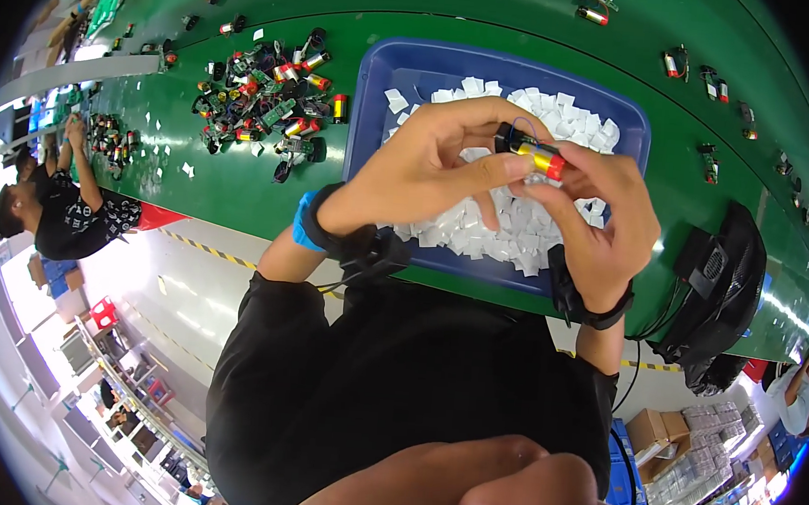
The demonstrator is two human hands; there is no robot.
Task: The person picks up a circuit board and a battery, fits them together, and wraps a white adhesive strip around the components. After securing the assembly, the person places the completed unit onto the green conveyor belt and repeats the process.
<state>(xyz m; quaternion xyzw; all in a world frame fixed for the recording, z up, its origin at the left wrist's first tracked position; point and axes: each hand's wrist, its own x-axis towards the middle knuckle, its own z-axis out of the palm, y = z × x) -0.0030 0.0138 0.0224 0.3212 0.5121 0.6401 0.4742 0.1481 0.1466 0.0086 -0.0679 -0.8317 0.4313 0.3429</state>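
Note:
Between my two hands is a small battery assembly [538, 155]: a gold cylindrical cell with red ends, a black part at its left end and thin wires above. My left hand [444, 161] pinches its left and lower side between thumb and fingers. On its right, the fingertips of my right hand [604, 210] close on the red end. Both hands are above a blue tray [366, 109] holding many small white square pieces [518, 232]. Parts of the tray and its pieces are hidden behind my hands.
A pile of similar battery assemblies [275, 93] lies left of the tray on the green table [346, 14]. More assemblies [712, 82] are scattered far right. A black bag [736, 276] and dark device sit at right. A co-worker [60, 210] works at far left.

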